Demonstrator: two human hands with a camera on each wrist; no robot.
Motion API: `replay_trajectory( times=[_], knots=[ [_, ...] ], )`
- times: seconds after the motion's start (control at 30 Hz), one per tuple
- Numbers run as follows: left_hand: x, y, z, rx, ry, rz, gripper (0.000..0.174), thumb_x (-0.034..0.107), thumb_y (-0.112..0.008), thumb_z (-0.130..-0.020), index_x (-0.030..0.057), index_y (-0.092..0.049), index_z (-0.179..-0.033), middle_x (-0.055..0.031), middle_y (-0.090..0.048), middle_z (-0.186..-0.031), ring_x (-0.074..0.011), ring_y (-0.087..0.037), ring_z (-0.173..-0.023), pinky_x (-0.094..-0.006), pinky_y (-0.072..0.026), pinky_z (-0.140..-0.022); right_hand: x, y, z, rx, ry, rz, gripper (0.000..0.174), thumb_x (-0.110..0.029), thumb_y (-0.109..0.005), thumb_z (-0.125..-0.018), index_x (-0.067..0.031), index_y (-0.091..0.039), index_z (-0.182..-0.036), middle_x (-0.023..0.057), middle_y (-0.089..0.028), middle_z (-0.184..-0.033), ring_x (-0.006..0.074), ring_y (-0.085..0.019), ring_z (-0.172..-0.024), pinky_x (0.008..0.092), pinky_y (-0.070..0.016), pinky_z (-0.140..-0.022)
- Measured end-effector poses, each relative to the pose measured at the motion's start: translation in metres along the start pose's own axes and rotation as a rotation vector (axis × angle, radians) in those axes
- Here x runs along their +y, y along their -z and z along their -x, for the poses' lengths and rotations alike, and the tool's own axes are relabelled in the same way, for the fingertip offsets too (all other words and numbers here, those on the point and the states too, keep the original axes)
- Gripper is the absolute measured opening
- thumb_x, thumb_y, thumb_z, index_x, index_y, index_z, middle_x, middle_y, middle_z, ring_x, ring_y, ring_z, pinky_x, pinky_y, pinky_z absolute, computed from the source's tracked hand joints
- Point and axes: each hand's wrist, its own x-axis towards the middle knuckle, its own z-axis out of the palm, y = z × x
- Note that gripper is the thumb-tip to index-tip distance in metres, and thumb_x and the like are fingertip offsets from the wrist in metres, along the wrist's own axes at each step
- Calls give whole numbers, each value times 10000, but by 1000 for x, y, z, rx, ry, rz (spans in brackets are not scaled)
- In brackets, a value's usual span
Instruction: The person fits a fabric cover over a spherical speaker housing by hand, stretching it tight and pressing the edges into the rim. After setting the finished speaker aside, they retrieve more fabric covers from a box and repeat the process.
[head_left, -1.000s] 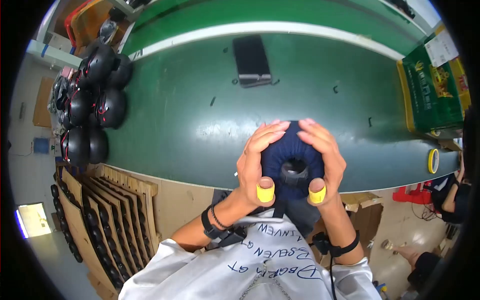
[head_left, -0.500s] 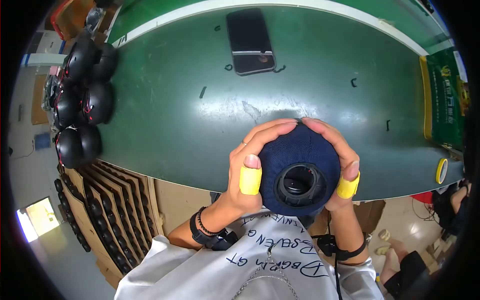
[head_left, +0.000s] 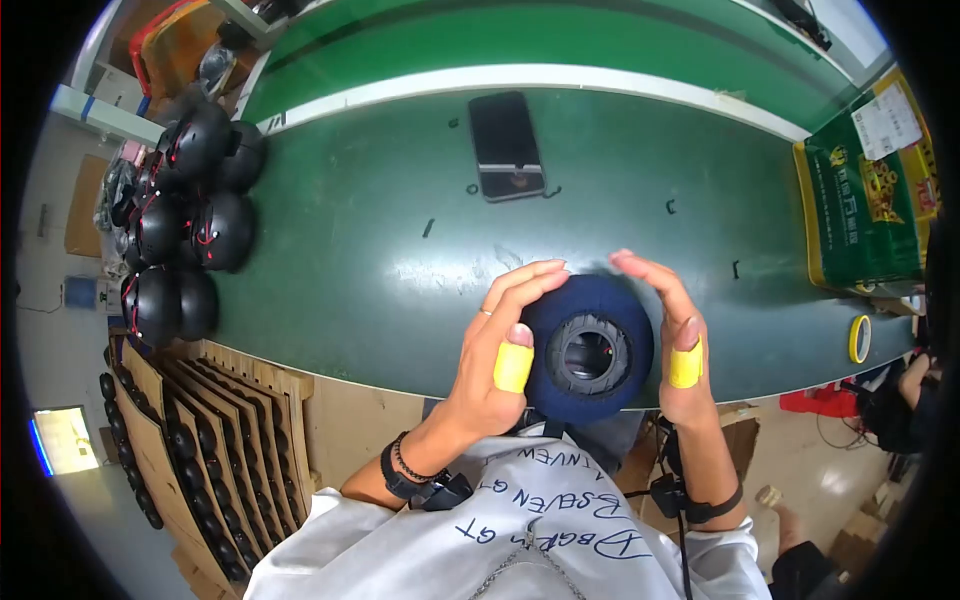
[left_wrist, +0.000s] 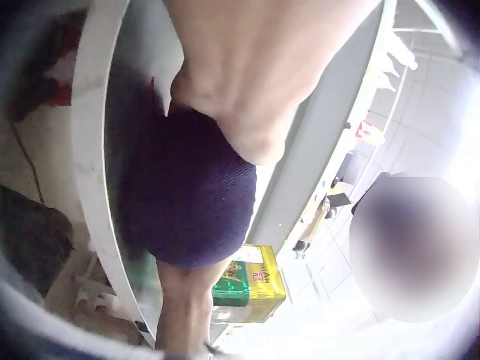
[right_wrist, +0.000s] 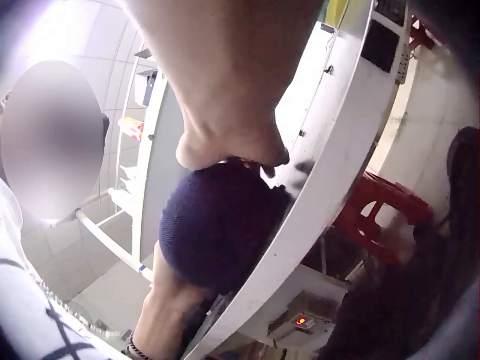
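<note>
A round, dark-blue fabric-covered shell [head_left: 632, 310] sits at the table's near edge. Its black ring-shaped opening [head_left: 620, 352] faces up toward the head camera, and the inside looks dark. My left hand [head_left: 490, 350] rests along the shell's left side, its fingers fairly straight and yellow tape [head_left: 513, 367] round the thumb. On the other side my right hand [head_left: 680, 340] stands slightly away from the shell, fingers spread forward, with yellow tape on that thumb too. Ribbed blue fabric [left_wrist: 187, 195] fills the middle of the left wrist view, and the shell [right_wrist: 217, 225] also shows below the right hand in the right wrist view.
A phone [head_left: 505, 145] lies on the green table [head_left: 350, 270], with several small black scraps around it. Black round shells [head_left: 222, 230] with red wires are piled at the left. A green carton [head_left: 850, 220] and yellow tape roll [head_left: 859, 339] stand right.
The shell has turned so its ring opening faces more upward. The right hand has come away from the shell to the right; the left hand stays at its side.
</note>
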Motion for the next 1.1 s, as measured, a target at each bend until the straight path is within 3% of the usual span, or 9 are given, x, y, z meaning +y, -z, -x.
replay_trajectory(
  times=[0.07,0.1,0.33,0.47,0.73,0.8,0.87,1.0,1.1],
  knots=[
    [-2,-12,5,42,-78,-24,704,493,-231,-1102,-72,-582,-1331,-262,-582,-1371,-370,-580,-1274,-447,-420,-1116,0,-10,3,-104,51,-12,791,-631,-317,-1060,59,-626,-1293,248,-615,-1351,376,-583,-1300,433,-410,-1120],
    [-10,-14,5,97,-168,45,580,421,-378,-1088,-73,-578,-1318,-271,-590,-1356,-420,-599,-1258,-447,-462,-1078,0,-15,2,-45,89,5,814,-669,-405,-1022,73,-642,-1259,257,-645,-1281,371,-622,-1243,418,-471,-1053],
    [-19,-18,4,126,-92,148,623,436,-375,-1080,-105,-591,-1303,-286,-616,-1312,-407,-621,-1239,-430,-459,-1078,6,-20,0,2,-21,-1,912,-747,-386,-984,87,-666,-1227,260,-678,-1221,375,-654,-1195,423,-485,-1037],
    [-22,-22,6,155,75,336,629,426,-352,-1081,-109,-588,-1314,-282,-616,-1318,-394,-631,-1225,-415,-460,-1072,12,-25,7,2,-291,-313,966,-773,-367,-972,98,-604,-1316,230,-636,-1292,301,-641,-1184,384,-478,-1030],
    [-17,-12,6,73,-19,198,655,441,-330,-1082,-99,-569,-1365,-302,-572,-1383,-414,-605,-1255,-441,-443,-1091,7,-12,1,-28,-95,-85,965,-760,-332,-985,102,-597,-1328,279,-633,-1301,358,-638,-1208,405,-473,-1042],
    [-12,-11,9,100,-43,12,691,491,-343,-1089,-99,-563,-1372,-301,-570,-1388,-435,-606,-1244,-465,-425,-1106,-2,-12,6,108,-82,86,962,-755,-332,-990,109,-596,-1322,291,-624,-1317,385,-633,-1219,424,-469,-1053],
    [-4,-15,13,109,-35,9,724,522,-346,-1089,-111,-558,-1368,-306,-568,-1392,-453,-587,-1264,-486,-410,-1116,-5,-21,13,141,-96,5,946,-744,-377,-989,117,-597,-1313,293,-627,-1315,395,-626,-1232,435,-467,-1063],
    [-17,-28,24,213,-80,4,785,559,-313,-1085,-139,-542,-1361,-320,-567,-1387,-467,-537,-1321,-520,-399,-1132,6,-33,21,138,35,134,937,-733,-474,-965,139,-606,-1284,306,-647,-1263,429,-636,-1207,461,-474,-1069],
    [-32,-30,32,236,-249,-72,782,546,-301,-1082,-145,-527,-1369,-324,-561,-1393,-478,-527,-1332,-535,-381,-1153,17,-36,29,197,309,292,910,-695,-507,-964,161,-608,-1256,326,-651,-1232,480,-639,-1175,531,-497,-1038]
  ],
)
